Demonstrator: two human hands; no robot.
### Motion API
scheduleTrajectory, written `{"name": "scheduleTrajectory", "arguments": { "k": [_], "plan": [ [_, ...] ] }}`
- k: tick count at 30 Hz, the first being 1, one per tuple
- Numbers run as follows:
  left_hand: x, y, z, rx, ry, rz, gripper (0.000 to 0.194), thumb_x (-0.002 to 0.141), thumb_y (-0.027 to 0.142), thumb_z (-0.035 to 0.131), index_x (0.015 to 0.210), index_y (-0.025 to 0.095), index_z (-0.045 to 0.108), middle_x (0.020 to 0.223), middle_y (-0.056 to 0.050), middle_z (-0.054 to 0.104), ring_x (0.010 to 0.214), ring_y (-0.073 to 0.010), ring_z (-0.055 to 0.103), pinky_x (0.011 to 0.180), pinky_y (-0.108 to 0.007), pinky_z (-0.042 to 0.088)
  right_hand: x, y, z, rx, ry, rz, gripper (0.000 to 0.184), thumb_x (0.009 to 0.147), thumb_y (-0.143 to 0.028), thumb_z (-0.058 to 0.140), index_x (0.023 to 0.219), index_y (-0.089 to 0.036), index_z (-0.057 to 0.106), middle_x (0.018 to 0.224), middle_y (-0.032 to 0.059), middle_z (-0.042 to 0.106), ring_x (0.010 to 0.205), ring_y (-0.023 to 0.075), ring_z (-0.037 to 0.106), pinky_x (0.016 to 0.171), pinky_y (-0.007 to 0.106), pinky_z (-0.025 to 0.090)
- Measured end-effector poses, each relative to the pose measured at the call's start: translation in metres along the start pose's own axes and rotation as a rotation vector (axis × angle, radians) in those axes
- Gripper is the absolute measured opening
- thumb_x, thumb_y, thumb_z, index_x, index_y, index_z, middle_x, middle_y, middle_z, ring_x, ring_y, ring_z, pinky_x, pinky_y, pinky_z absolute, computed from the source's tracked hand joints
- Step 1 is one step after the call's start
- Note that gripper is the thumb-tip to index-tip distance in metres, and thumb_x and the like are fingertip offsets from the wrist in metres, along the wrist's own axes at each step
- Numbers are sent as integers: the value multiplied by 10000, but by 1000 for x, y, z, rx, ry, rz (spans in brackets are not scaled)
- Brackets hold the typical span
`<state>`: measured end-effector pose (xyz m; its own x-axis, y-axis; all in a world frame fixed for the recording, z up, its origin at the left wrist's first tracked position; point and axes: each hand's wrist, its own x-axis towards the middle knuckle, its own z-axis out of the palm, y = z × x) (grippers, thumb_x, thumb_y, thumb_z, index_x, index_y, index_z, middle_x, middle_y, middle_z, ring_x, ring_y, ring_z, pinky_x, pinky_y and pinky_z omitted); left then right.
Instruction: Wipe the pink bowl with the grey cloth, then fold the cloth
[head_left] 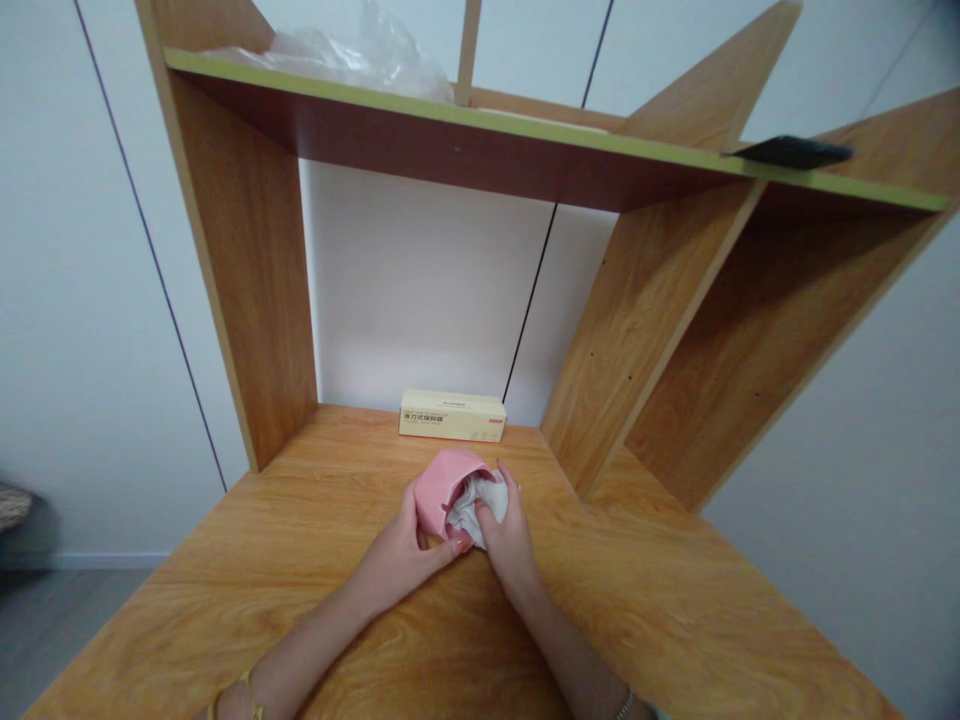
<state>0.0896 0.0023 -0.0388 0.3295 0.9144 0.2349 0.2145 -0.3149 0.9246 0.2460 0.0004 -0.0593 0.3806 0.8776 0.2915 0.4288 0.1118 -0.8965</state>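
A pink faceted container (442, 477) is tilted on its side over the desk, its opening turned toward my right hand. My left hand (415, 548) grips it from the left and below, the thumb near the rim. My right hand (510, 530) is closed on a white cloth (469, 505) at the opening, thumb pressed into the folds. Part of the cloth lies inside the container and part sticks out. The right fingertips behind the cloth are mostly hidden.
A cream-coloured long box (452, 416) with printed writing stands at the back of the wooden desk (637, 590). Wooden uprights and a shelf (450, 135) rise behind. On the shelf are a clear plastic bag (360, 60) and a dark flat object (796, 152).
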Motion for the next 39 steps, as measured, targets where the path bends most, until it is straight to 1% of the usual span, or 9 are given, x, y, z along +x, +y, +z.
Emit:
{"name": "scheduleTrajectory", "arguments": {
  "k": [4,9,13,17,23,26,32,37,39],
  "plan": [
    [0,0,3,31,52,18,595,681,406,633,1154,140,389,1074,-110,589,943,-231,572,806,-340,452,1,-2,2,-15,-16,-3,654,727,-218,446,1341,-134,239,939,71,625,713,172,610,632,261,467],
    [0,7,-4,211,58,-44,551,618,375,657,1086,169,455,957,-76,632,849,-238,597,704,-304,466,1,-14,-9,-388,30,-33,661,737,-268,509,1345,-177,263,839,66,645,684,208,619,604,276,444],
    [-2,15,-5,308,28,-61,544,602,324,642,1093,175,464,923,-65,644,809,-233,607,678,-288,460,1,-19,-17,-597,72,-123,670,752,-288,523,1356,-218,242,908,71,651,748,226,632,630,277,430],
    [-3,21,-4,342,-4,-53,530,614,310,618,1103,175,463,941,-62,642,834,-223,606,702,-279,455,4,-13,-16,-621,9,-108,718,752,-312,524,1373,-191,184,953,87,646,814,238,629,640,276,428],
    [-4,26,-4,381,-4,-80,608,607,432,638,1127,167,469,932,-79,650,837,-244,613,691,-290,460,7,-5,-11,-651,-159,-7,808,719,-323,550,1384,-153,123,912,104,659,788,240,636,614,266,424],
    [-5,25,-3,408,-4,-97,584,617,398,644,1135,192,471,907,-60,660,828,-239,621,679,-272,455,6,-11,-13,-728,-111,-51,729,747,-335,519,1373,-178,181,907,98,660,791,245,633,616,277,425],
    [-4,26,-2,482,-36,-102,582,624,346,625,1145,161,443,951,-87,650,841,-247,619,673,-274,451,3,-22,-21,-789,26,-280,648,763,-274,508,1353,-203,251,941,80,653,861,214,610,685,263,426],
    [-4,32,-2,509,-70,-114,583,634,399,613,1133,154,437,918,-93,652,807,-247,626,636,-270,446,7,-11,-14,-732,-56,-92,636,780,-350,488,1349,-185,257,888,86,665,785,236,633,619,279,431],
    [-4,33,-2,521,-71,-121,594,642,410,608,1151,164,426,925,-91,652,813,-247,628,638,-266,444,7,-9,-13,-716,-58,-80,621,783,-355,480,1342,-184,273,893,91,664,777,242,633,617,292,436]
  ]
}}
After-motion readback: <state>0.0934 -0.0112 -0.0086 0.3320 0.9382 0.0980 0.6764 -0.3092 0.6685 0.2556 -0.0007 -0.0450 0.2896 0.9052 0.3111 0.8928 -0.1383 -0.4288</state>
